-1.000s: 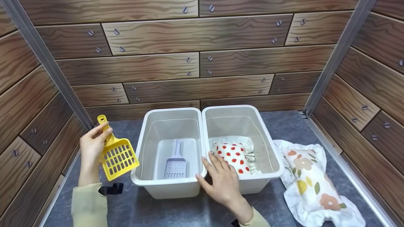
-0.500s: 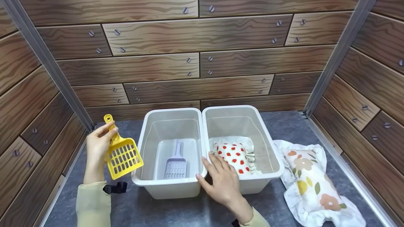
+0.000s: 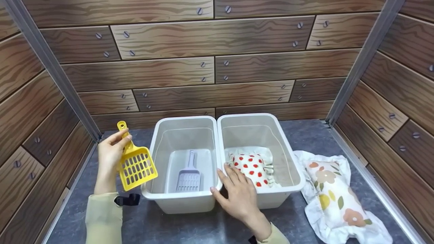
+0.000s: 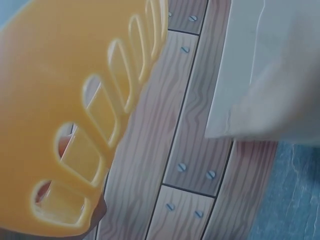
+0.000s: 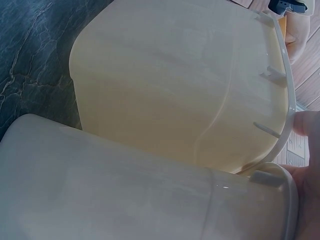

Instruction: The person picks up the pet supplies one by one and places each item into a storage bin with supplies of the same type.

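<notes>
My left hand pinches the handle of a yellow slotted litter scoop, holding it up to the left of two pale grey bins. Its slotted pan fills the left part of the left wrist view. A lilac litter scoop lies inside the left bin, handle toward the back. Inside the right bin sits a small white pillow with red spots, partly hidden by my right hand. That hand rests on the adjoining front rims, fingers extended, its thumb at the left bin's rim.
A white floral pillow with ruffled edges lies on the dark marbled surface, right beside the right bin. Wood-patterned walls stand at the back and both sides, with grey metal strips along the corners.
My left hand has moved to the right with the yellow litter scoop, bringing it closer to the left bin. The right hand and both bins have stayed in place.
</notes>
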Demonstrator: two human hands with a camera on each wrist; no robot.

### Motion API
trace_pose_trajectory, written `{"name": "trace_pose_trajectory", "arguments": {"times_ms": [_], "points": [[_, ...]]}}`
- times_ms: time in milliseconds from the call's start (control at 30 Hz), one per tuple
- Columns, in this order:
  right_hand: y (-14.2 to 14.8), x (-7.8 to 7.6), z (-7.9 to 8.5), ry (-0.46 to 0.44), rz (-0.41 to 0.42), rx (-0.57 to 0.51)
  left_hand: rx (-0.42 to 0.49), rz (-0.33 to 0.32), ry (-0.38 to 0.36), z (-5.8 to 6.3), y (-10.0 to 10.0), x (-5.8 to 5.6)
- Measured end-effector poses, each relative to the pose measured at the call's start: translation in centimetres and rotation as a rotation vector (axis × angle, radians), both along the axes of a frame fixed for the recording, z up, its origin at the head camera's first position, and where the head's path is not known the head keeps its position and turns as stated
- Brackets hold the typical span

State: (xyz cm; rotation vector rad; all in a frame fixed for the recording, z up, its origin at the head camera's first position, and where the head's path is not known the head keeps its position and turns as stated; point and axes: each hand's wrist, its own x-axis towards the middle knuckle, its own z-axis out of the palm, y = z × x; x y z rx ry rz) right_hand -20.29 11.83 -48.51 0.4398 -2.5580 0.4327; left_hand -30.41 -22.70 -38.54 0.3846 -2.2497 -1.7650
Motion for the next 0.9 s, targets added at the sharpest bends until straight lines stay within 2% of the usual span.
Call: {"name": "trace_pose_trajectory", "arguments": {"times_ms": [233, 433, 900], "points": [[0.0, 0.0, -0.1, 0.004, 0.002, 0.001, 0.046, -0.013, 0.002, -0.1, 0.6, -0.2], [0.1, -0.1, -0.1, 0.027, 0.008, 0.004, 0.029, -0.02, -0.011, 0.3, 0.9, -0.4], [-0.1, 0.1, 0.0, -0.017, -0.002, -0.002, 0.034, -0.05, -0.01, 0.8, 2.0, -1.1]]}}
